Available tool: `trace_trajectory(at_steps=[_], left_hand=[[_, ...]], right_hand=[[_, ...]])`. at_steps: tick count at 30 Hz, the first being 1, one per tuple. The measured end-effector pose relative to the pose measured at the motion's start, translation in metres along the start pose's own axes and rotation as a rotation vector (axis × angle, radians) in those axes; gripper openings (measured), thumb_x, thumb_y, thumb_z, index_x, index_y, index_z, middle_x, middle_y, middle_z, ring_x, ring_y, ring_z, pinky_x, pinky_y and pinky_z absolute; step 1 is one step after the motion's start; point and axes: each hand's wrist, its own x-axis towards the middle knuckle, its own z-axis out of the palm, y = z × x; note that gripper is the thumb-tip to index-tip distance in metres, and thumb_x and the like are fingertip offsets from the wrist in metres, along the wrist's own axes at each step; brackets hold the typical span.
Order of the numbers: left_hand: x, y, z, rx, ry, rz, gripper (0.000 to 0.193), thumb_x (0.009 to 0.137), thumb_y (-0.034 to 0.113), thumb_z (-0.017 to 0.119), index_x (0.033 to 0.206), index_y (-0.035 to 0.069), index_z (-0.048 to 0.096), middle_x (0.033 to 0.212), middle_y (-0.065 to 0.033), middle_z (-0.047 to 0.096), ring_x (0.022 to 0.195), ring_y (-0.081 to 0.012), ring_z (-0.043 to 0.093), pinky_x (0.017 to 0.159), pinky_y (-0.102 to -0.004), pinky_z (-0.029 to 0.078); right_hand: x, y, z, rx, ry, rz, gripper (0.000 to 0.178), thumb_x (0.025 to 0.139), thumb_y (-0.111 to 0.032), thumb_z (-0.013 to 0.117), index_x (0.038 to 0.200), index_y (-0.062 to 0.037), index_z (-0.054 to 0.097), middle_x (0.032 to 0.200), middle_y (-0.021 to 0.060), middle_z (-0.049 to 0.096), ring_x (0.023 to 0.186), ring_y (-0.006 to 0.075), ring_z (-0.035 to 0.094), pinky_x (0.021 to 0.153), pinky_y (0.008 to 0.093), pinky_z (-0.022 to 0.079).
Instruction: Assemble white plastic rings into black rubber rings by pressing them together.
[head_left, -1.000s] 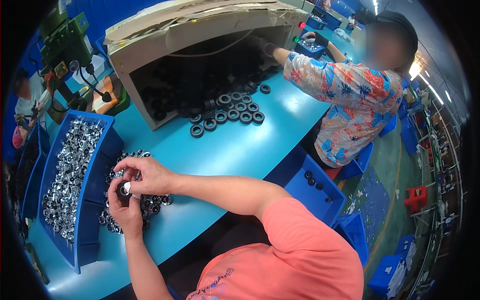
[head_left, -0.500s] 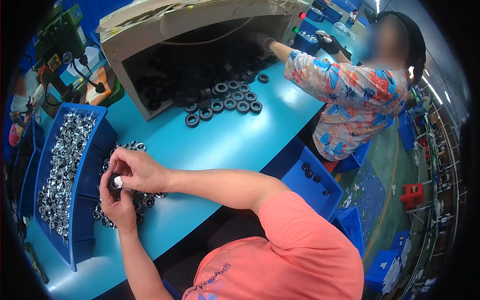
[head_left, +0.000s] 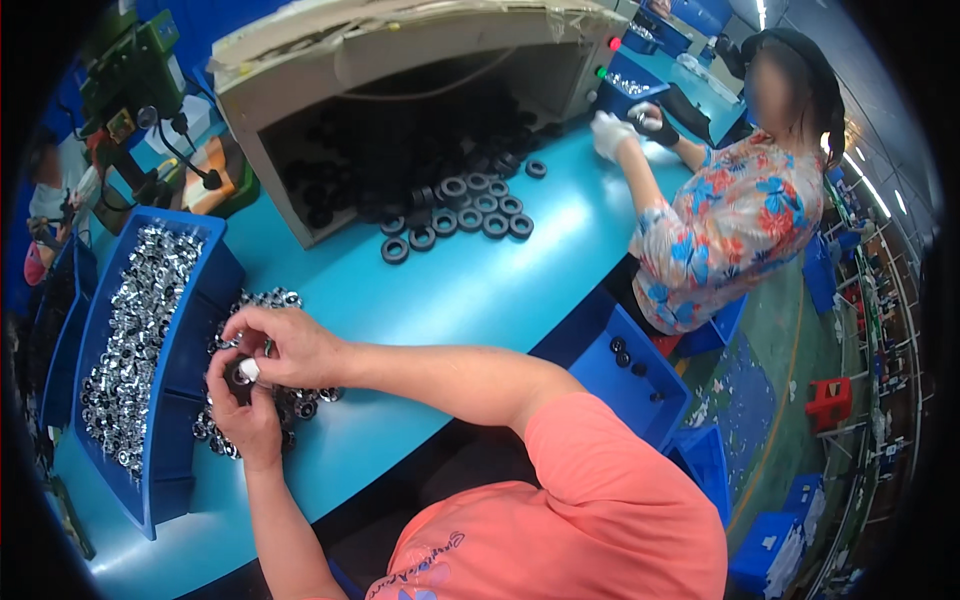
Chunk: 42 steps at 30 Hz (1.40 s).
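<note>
My left hand (head_left: pixel 248 425) grips a dark round ring (head_left: pixel 236 380) between thumb and fingers, over a heap of shiny metal parts. My right hand (head_left: pixel 298 348) is curled over the same ring from the other side. A white wrap (head_left: pixel 249 370) covers its thumb tip, which presses at the ring's middle. Part of the ring is hidden by my fingers. Under and around both hands lie the loose chrome-coloured parts (head_left: pixel 305 405) on the turquoise table (head_left: pixel 400 310). A blue bin (head_left: pixel 170 400) filled with similar metal parts stands just left of my hands.
An open-fronted box-like machine (head_left: pixel 270 190) stands across the table, with many black rings (head_left: pixel 470 220) spilling out. A green machine (head_left: pixel 120 100) is at the far left. A gloved co-worker (head_left: pixel 730 220) sits at the right. A blue bin (head_left: pixel 590 370) with several black pieces sits below the table edge.
The co-worker's gloved hand has come out of the box-like machine toward the other hand. My right hand's fingers have shifted slightly over the ring; the view has moved a little.
</note>
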Motion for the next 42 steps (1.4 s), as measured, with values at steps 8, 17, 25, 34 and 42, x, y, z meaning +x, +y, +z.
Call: trace_trajectory(at_steps=[8, 17, 25, 34, 42], left_hand=[[0.001, 0.001, 0.003, -0.029, -0.039, -0.005, 0.047, 0.096, -0.004, 0.069, 0.139, -0.001, 0.052, 0.131, -0.0139, 0.064, 0.121, -0.0223, 0.063, 0.106, -0.0353, 0.049], [0.001, -0.005, -0.001, 0.051, -0.115, -0.020, 0.047, 0.100, 0.001, 0.066, 0.143, -0.002, 0.048, 0.131, -0.0150, 0.063, 0.121, -0.0230, 0.062, 0.105, -0.0357, 0.049], [0.001, -0.012, -0.002, 0.320, -0.133, 0.060, 0.042, 0.101, 0.004, 0.067, 0.140, -0.002, 0.050, 0.122, -0.0140, 0.067, 0.112, -0.0217, 0.067, 0.098, -0.0332, 0.053], [0.008, 0.031, -0.004, 0.349, 0.017, 0.115, 0.040, 0.094, -0.002, 0.068, 0.133, 0.000, 0.056, 0.112, -0.0110, 0.066, 0.099, -0.0181, 0.065, 0.087, -0.0301, 0.053], [-0.071, 0.108, -0.106, 0.587, 0.285, 0.067, 0.037, 0.090, 0.001, 0.068, 0.125, 0.000, 0.056, 0.108, -0.0087, 0.059, 0.094, -0.0173, 0.056, 0.087, -0.0293, 0.047]], right_hand=[[0.003, 0.004, -0.001, 0.021, -0.022, 0.017, 0.047, 0.084, -0.015, 0.079, 0.127, -0.0076, 0.062, 0.093, 0.0059, 0.072, 0.082, 0.0175, 0.069, 0.074, 0.0317, 0.055], [0.003, 0.006, -0.001, -0.028, -0.069, 0.103, 0.047, 0.085, -0.007, 0.072, 0.130, -0.0061, 0.059, 0.094, 0.0071, 0.071, 0.086, 0.0183, 0.069, 0.077, 0.0331, 0.055], [0.009, 0.006, -0.014, 0.176, -0.269, 0.386, 0.043, 0.096, -0.007, 0.066, 0.137, -0.0021, 0.055, 0.107, 0.0070, 0.067, 0.092, 0.0142, 0.066, 0.078, 0.0299, 0.058], [0.018, -0.005, -0.017, 0.027, -0.144, 0.080, 0.042, 0.092, -0.011, 0.072, 0.132, -0.0056, 0.065, 0.110, 0.0064, 0.070, 0.099, 0.0154, 0.066, 0.089, 0.0328, 0.055], [0.014, -0.081, -0.093, -0.227, 0.203, 0.098, 0.022, 0.093, -0.008, 0.073, 0.115, -0.0045, 0.076, 0.108, 0.0063, 0.074, 0.096, 0.0138, 0.069, 0.084, 0.0291, 0.055]])
